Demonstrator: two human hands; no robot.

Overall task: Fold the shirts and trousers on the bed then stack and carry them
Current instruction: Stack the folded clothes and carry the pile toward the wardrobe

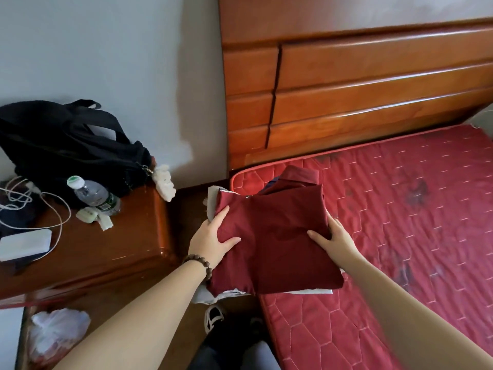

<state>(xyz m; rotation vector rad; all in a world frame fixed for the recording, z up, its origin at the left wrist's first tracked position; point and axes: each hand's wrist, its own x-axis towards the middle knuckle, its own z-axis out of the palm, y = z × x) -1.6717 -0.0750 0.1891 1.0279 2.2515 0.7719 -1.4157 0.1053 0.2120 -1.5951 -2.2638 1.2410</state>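
Dark red folded garment (277, 244) tops a stack of clothes held at the near-left corner of the red quilted mattress (400, 236), partly overhanging the gap between bed and nightstand; white fabric (213, 296) shows beneath the stack at its left and near edges, and another red folded piece (301, 176) lies just beyond it. The left hand (210, 240) grips the stack's left edge, thumb laid on top and fingers curled beneath; a bead bracelet (198, 263) circles that wrist. The right hand (333, 240) grips the right edge likewise, thumb on top, fingers wrapped around the side. Behind the mattress stands a wooden headboard (373, 84). At left, the wooden nightstand (106, 244) carries a black bag (66, 145), a plastic water bottle (93, 194), white cables (32, 206) and a white box (25, 244). A plastic bag (56, 335) lies on the floor at near left.
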